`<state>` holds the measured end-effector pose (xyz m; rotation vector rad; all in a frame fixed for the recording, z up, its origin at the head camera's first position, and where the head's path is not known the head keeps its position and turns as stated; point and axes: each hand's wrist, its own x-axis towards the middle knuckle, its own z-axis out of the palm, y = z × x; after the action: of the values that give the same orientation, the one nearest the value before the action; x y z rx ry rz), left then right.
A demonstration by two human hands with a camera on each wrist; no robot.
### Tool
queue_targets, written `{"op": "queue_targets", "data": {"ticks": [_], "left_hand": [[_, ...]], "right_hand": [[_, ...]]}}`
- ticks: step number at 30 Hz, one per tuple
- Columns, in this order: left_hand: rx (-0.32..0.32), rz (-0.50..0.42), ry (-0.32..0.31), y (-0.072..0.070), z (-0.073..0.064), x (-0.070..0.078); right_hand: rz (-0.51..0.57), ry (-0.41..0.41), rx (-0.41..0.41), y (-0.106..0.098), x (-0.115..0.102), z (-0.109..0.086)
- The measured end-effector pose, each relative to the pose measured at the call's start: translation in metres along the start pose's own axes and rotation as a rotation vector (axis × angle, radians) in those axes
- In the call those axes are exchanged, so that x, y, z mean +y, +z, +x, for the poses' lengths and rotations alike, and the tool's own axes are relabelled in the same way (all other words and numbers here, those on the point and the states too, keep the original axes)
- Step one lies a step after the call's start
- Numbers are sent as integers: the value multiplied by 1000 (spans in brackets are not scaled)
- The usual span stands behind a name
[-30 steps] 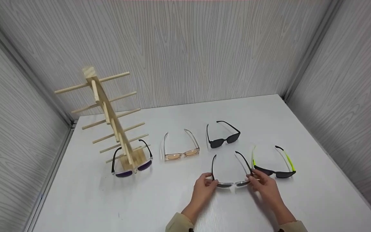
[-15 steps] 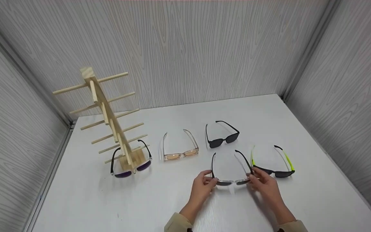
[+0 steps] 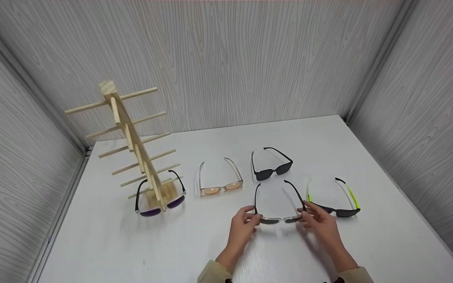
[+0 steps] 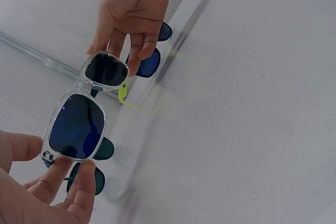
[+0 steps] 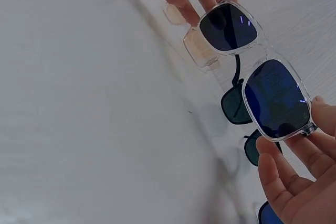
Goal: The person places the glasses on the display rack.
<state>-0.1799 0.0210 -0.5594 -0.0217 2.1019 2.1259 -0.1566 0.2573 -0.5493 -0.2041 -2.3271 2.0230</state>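
Clear-framed sunglasses (image 3: 269, 221) with dark lenses and black temples are held between both hands, temples spread and pointing away. My left hand (image 3: 241, 229) pinches the left hinge corner between thumb and fingers. At the opposite corner my right hand (image 3: 322, 226) grips the frame the same way. Both wrist views show the clear sunglasses (image 4: 77, 126) face-on, with fingers at the outer edges of the lenses. Just beyond my right hand lie black sunglasses with neon-yellow temples (image 3: 346, 212), partly hidden by its fingers.
A wooden display rack (image 3: 132, 133) with several pegs stands at the left. Purple-lensed glasses (image 3: 150, 212) sit on its lowest part. Orange-tinted glasses (image 3: 212, 191) and black sunglasses (image 3: 264, 174) lie on the white table (image 3: 171, 251). Grey wood-grain panels (image 3: 226, 59) enclose the back and sides.
Both hands have shifted slightly left and away from the body with the clear-framed sunglasses, which have risen a little in the head view. The other glasses and the rack stay put.
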Motion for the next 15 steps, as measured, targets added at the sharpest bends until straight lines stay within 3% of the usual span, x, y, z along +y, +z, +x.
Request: {"op": "queue_targets", "data": {"ticks": [6,12,15], "left_hand": [[34,-19,-6,-3,-3,5],[61,-24,10,-6,-6,6],[61,-38,12,-9,-13,20]], "right_hand": [[31,-13,4,4,6,5],[62,-88,0,8,13,8],[65,-108,-2,12,12,9]]}}
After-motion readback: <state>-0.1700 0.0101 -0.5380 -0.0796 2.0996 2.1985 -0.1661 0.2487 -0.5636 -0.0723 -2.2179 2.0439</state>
